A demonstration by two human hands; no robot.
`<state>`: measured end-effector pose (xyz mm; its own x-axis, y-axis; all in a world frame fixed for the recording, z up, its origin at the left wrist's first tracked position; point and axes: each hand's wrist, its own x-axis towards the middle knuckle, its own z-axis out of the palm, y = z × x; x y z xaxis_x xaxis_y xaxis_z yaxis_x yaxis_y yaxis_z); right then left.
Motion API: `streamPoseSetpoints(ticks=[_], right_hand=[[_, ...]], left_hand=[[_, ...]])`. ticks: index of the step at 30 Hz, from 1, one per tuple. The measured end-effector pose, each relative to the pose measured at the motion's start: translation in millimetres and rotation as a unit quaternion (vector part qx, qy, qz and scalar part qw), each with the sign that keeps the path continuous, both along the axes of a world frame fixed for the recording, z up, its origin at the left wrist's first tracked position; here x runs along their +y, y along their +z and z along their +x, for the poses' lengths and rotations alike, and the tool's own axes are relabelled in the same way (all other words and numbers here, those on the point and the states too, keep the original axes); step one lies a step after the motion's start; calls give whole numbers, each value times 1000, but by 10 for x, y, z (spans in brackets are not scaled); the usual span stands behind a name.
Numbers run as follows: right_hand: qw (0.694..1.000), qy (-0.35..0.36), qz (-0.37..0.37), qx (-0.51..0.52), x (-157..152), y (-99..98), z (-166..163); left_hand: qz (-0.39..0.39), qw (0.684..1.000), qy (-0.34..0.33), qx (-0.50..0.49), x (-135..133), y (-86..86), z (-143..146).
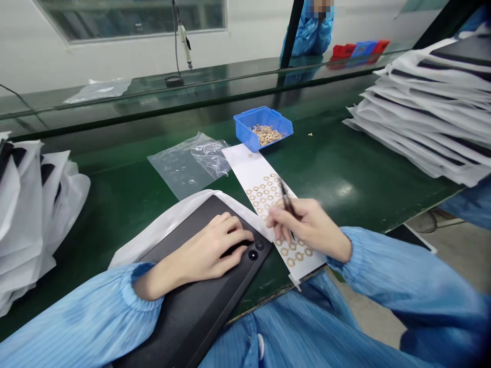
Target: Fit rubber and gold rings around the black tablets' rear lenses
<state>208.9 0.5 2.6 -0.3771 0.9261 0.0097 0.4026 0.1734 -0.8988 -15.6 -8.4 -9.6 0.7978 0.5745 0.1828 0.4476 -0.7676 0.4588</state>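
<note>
Evidently, many rings are left on the sheet, completion unverified; tweezers are held by the right hand, the panel touched by the half-spread left hand.

The left hand rests upon a black device, near to its two round lenses. The right hand holds dark tweezers over a white sheet, where small tan rings are laid in rows. At the far end of this sheet stands a blue bin, containing many small tan pieces.
</note>
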Motion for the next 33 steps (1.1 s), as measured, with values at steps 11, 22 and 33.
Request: streamPoseSetpoints(ticks=[11,22,33], right_hand=[[969,-201,32,139,-483,-269,-204],[971,-209,71,94,-491,-327,-284],[968,-225,67,86,-515,-333,-322]], left_hand=[[42,995,-54,72,-15,11,-2],[31,996,-52,68,-15,15,19],[32,996,-50,64,-15,33,27]])
